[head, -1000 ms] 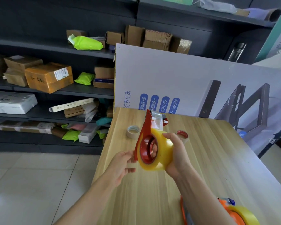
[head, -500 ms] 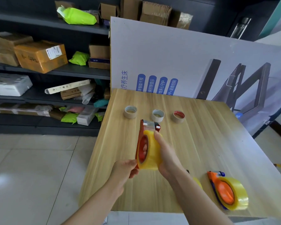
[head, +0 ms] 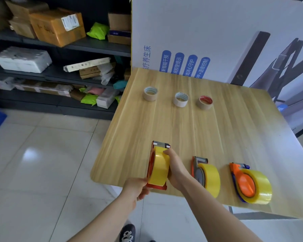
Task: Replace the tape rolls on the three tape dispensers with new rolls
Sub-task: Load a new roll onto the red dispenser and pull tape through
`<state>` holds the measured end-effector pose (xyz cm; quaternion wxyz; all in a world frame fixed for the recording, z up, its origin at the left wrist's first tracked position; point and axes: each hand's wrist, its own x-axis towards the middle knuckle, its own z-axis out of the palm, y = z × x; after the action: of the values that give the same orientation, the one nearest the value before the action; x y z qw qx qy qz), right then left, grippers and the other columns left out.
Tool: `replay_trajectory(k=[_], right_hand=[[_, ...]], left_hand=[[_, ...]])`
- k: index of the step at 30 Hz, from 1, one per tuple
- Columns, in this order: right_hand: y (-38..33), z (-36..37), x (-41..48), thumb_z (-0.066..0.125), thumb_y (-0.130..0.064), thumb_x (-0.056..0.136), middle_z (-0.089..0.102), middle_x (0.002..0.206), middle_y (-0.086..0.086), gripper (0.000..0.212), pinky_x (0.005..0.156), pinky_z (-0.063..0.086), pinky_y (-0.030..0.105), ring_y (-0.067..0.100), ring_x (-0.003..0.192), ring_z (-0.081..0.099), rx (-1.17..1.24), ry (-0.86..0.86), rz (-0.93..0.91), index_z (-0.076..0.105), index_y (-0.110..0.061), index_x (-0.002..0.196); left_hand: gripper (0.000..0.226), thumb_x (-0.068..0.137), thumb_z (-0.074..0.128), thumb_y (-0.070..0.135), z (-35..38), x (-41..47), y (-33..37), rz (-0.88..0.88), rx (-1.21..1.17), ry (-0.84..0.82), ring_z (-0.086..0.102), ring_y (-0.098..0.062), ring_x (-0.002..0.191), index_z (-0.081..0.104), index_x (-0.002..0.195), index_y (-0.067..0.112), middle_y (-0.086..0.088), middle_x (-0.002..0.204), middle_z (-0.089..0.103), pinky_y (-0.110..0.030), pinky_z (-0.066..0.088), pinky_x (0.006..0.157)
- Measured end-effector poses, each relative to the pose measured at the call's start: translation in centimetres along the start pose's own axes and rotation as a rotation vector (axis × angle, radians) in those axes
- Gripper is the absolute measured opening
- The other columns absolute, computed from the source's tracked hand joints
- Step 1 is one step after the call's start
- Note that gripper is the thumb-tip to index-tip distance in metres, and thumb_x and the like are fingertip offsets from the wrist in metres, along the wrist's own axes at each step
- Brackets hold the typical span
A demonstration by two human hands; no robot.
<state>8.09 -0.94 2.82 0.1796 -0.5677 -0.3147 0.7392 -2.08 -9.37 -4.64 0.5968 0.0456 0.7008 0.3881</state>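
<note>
A red tape dispenser (head: 151,185) carrying a full yellow roll (head: 159,165) stands on edge at the near left of the wooden table (head: 234,130). My right hand (head: 176,167) grips the roll from the right, thumb on top. My left hand (head: 136,188) pinches the dispenser's near lower end. To the right lie a grey dispenser (head: 198,172) and an orange dispenser (head: 246,183), each with a full yellow roll. Three nearly spent rolls (head: 150,93) (head: 180,99) (head: 205,102) stand in a row farther back.
A large white printed board (head: 217,32) leans behind the table. Dark shelves (head: 59,44) packed with cardboard boxes and parcels stand to the left. The table's near edge runs just under my hands, with tiled floor (head: 42,163) below.
The red dispenser has come down from mid-air to the table's near edge, both hands still on it. The view has tipped downward, bringing the other two dispensers into sight.
</note>
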Motion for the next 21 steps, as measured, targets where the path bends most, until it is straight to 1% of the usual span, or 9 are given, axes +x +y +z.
replay_trajectory(k=[3,5,7,9,11,13,16,18,21], right_hand=[[0.6,-0.3,0.9,0.042,-0.028,0.096,0.060,0.078,0.008,0.022,0.071,0.051,0.037,0.023,0.071,0.059,-0.051,-0.001,0.019,0.057,-0.014,0.090],[0.9,-0.3,1.6,0.042,-0.028,0.097,0.059,0.079,0.008,0.023,0.072,0.050,0.036,0.022,0.072,0.058,-0.079,0.008,0.009,0.059,-0.013,0.090],[1.3,-0.3,2.2,0.042,-0.027,0.098,0.060,0.077,0.007,0.025,0.067,0.050,0.033,0.020,0.070,0.058,-0.086,0.015,0.006,0.059,-0.012,0.088],[1.6,-0.2,2.5,0.042,-0.025,0.100,0.061,0.076,0.007,0.026,0.062,0.050,0.031,0.019,0.068,0.059,-0.094,0.012,-0.001,0.059,-0.013,0.085],[1.8,-0.2,2.9,0.041,-0.025,0.101,0.062,0.077,0.007,0.027,0.063,0.051,0.030,0.018,0.069,0.060,-0.118,0.007,-0.010,0.059,-0.014,0.085],[2.1,-0.4,3.4,0.039,-0.027,0.103,0.062,0.081,0.008,0.028,0.069,0.052,0.031,0.020,0.072,0.061,-0.163,-0.006,-0.020,0.060,-0.012,0.092],[3.0,-1.0,4.1,0.037,-0.030,0.104,0.060,0.090,0.012,0.038,0.079,0.051,0.032,0.023,0.084,0.060,-0.254,-0.024,-0.028,0.058,0.001,0.112],[3.6,-1.0,4.3,0.036,-0.036,0.104,0.065,0.097,0.010,0.040,0.080,0.053,0.030,0.022,0.090,0.065,-0.319,-0.026,-0.028,0.057,-0.005,0.116],[4.0,-0.8,4.8,0.038,-0.046,0.101,0.065,0.114,0.009,0.043,0.090,0.053,0.037,0.024,0.105,0.064,-0.384,0.013,-0.019,0.052,-0.012,0.122]], left_hand=[[0.012,0.091,0.059,0.011,0.0,0.6,-0.6,-0.033,0.018,-0.001,0.054,-0.014,0.052,0.064,0.083,0.004,-0.007,0.065,0.069,-0.022,0.040,0.050],[0.013,0.092,0.056,0.010,-0.1,1.3,-0.7,-0.057,0.022,-0.004,0.054,-0.014,0.054,0.062,0.082,0.005,-0.008,0.068,0.069,-0.022,0.040,0.051],[0.015,0.093,0.053,0.008,-0.1,2.1,-0.8,-0.081,0.039,-0.005,0.054,-0.014,0.055,0.061,0.081,0.007,-0.009,0.070,0.068,-0.021,0.039,0.049],[0.015,0.094,0.050,0.008,-0.1,2.9,-0.9,-0.102,0.066,-0.008,0.055,-0.014,0.054,0.062,0.085,0.007,-0.008,0.071,0.069,-0.020,0.040,0.048],[0.015,0.094,0.048,0.008,-0.2,3.7,-1.1,-0.116,0.101,-0.008,0.056,-0.013,0.054,0.062,0.091,0.007,-0.008,0.072,0.070,-0.020,0.040,0.046],[0.015,0.094,0.048,0.009,-0.2,4.4,-1.3,-0.127,0.131,-0.005,0.056,-0.012,0.054,0.063,0.095,0.007,-0.008,0.074,0.069,-0.019,0.041,0.046],[0.017,0.094,0.046,0.007,-0.2,4.9,-1.6,-0.147,0.161,-0.017,0.057,-0.014,0.056,0.063,0.096,0.005,-0.009,0.074,0.067,-0.020,0.043,0.048],[0.019,0.095,0.044,0.007,-0.1,5.2,-1.8,-0.156,0.174,-0.029,0.058,-0.016,0.058,0.063,0.094,0.004,-0.009,0.073,0.066,-0.022,0.045,0.051],[0.026,0.096,0.040,0.010,-0.1,5.5,-1.7,-0.132,0.272,-0.041,0.061,-0.016,0.059,0.064,0.100,0.004,-0.010,0.078,0.068,-0.022,0.048,0.051]])
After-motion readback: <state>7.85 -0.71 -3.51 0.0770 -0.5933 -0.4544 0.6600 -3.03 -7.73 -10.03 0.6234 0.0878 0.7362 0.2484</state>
